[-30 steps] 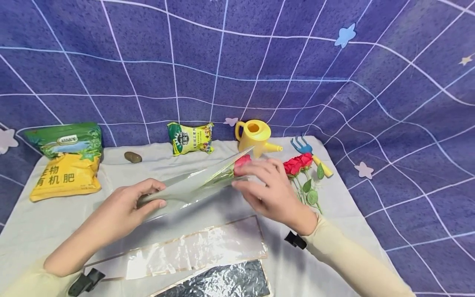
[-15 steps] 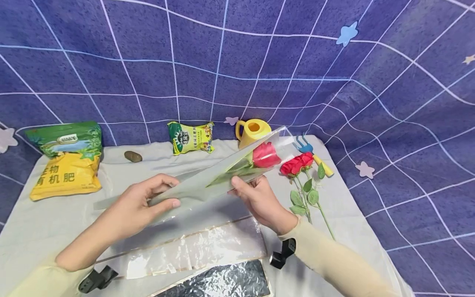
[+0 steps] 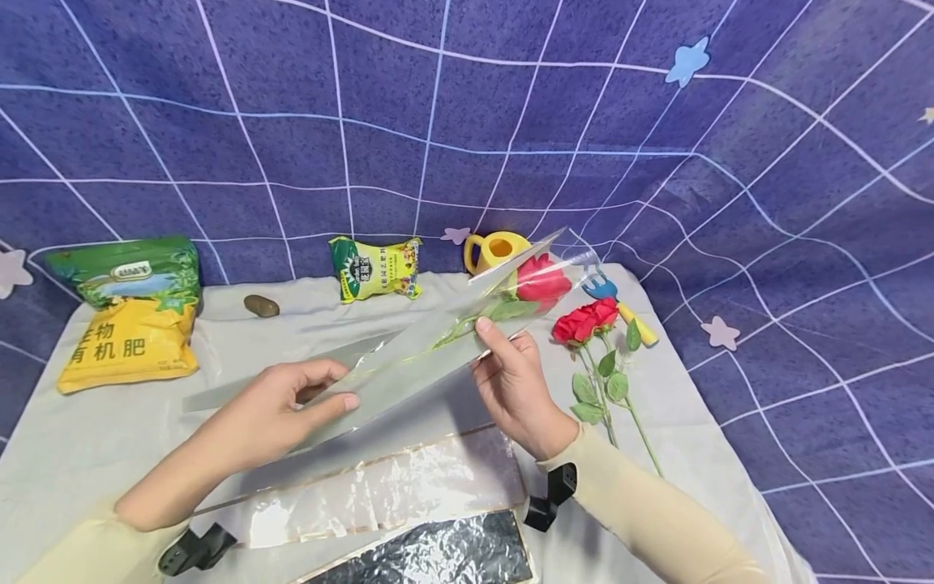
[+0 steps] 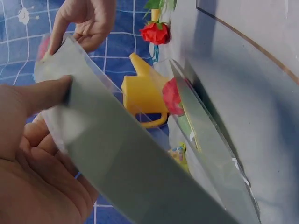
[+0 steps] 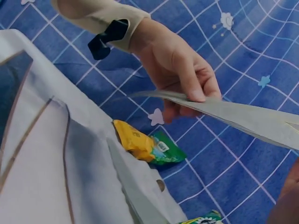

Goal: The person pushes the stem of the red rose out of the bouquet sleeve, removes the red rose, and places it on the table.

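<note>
A clear flower sleeve (image 3: 409,373) with a red rose (image 3: 543,281) inside is held tilted above the table, flower end up to the right. My left hand (image 3: 292,410) grips its lower part between thumb and fingers. Near the bloom, my right hand (image 3: 518,385) pinches the sleeve's front edge, thumb on top. In the left wrist view a second sleeve (image 4: 219,154) with its own red rose (image 4: 173,97) lies on the table; the held sleeve mostly hides it in the head view. Loose red roses (image 3: 584,323) with leafy stems lie right of my right hand.
Along the back stand a yellow watering can (image 3: 490,247), a small fertilizer packet (image 3: 383,272), a stone (image 3: 261,306) and a large fertilizer bag (image 3: 131,341). A blue hand fork (image 3: 600,285) lies back right. Clear (image 3: 387,487) and black (image 3: 438,556) sheets lie in front.
My right hand has shifted from over the bloom to gripping the sleeve below it. The sleeve's flower end has risen and moved right; my left hand has moved slightly right with it.
</note>
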A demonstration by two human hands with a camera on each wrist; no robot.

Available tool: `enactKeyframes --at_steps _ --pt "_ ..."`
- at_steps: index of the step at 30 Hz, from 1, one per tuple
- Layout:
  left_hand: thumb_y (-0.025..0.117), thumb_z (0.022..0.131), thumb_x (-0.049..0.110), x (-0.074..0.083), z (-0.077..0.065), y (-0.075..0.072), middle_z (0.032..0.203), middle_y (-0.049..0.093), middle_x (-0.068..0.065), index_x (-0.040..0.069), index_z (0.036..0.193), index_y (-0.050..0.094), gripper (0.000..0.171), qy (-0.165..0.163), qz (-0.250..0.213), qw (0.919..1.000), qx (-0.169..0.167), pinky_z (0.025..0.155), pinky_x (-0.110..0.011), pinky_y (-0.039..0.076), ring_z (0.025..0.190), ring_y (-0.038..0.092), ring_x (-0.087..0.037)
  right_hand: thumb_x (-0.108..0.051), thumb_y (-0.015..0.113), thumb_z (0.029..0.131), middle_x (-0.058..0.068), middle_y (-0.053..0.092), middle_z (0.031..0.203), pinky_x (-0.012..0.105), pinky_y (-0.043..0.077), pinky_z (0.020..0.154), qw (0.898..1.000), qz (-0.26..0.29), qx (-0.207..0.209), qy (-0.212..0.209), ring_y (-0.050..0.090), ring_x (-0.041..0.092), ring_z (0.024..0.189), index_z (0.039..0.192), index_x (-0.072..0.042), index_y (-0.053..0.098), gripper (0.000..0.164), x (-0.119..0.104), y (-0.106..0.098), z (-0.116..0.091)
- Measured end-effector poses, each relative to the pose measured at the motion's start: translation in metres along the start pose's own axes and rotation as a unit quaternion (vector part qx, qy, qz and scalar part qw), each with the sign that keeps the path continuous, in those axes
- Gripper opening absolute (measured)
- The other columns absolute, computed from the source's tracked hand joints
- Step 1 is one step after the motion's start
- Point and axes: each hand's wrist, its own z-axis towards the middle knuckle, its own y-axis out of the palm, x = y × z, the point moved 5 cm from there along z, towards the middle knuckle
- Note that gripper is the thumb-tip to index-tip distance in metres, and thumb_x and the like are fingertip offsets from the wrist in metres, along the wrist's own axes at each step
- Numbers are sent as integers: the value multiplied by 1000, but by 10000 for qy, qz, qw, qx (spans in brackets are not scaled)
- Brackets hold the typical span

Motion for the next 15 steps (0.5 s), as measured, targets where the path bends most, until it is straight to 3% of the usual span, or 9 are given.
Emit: enactKeyframes --at_steps 5,6,9,15 --pt "66 86 42 2 5 7 78 60 12 27 97 61 20 -88 -250 9996 -87 70 -31 47 65 55 -10 -7 69 84 13 59 112 39 45 90 9998 -82 12 -174 58 22 102 120 1 51 41 -1 2 0" --pt "66 86 42 2 6 8 84 63 13 26 96 62 18 -78 -249 9996 -101 68 -30 46 67 56 -9 -7 70 84 13 59 113 39 45 90 9998 -76 3 -173 58 22 103 121 1 51 42 -1 2 0" --pt "64 87 41 3 7 10 74 62 12 25 84 60 17 -109 -167 9997 -114 64 -28 46 63 54 -8 -7 68 86 13 57 117 41 42 93 9998 -64 -41 -198 56 24 107 123 1 50 43 -1 2 -1" --pt "63 86 48 4 6 11 56 44 8 25 66 54 31 -139 108 9998 -15 52 -27 39 52 38 -10 -4 68 85 13 60 112 40 43 92 9977 -427 55 -518 58 22 101 119 2 55 37 -4 4 -3"
